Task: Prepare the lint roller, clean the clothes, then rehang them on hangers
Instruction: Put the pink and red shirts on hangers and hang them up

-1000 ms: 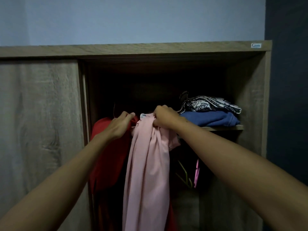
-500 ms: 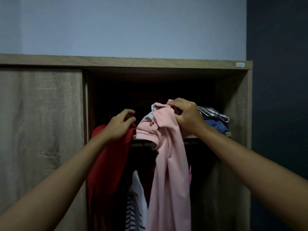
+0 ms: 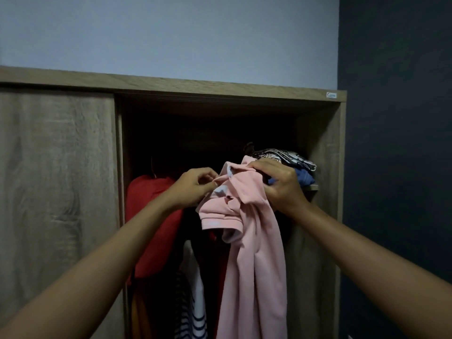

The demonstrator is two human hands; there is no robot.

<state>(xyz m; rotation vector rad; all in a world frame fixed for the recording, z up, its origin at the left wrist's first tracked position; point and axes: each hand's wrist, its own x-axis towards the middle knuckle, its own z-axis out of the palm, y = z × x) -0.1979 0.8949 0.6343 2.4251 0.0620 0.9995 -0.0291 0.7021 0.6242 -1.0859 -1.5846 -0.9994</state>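
Both my L hand (image 3: 195, 188) & R hand (image 3: 281, 189) hold the pink shirt (image 3: 252, 241) up in front of the wardrobe (image 3: 220, 91) opening. L pinches the collar edge, R grips the bunched top. Red garment (image 3: 151, 216) & striped top (image 3: 193, 304) hang inside the wardrobe, folded clothes (image 3: 297, 165) on its shelf (image 3: 311, 187).

The picture is dim with a bluish cast; soft, even light reaches the pale wall (image 3: 171, 33) across the upper frame. The wardrobe (image 3: 220, 92) interior at centre sinks into near-black shadow. Detail is soft and grainy, and the lower corners look stretched.
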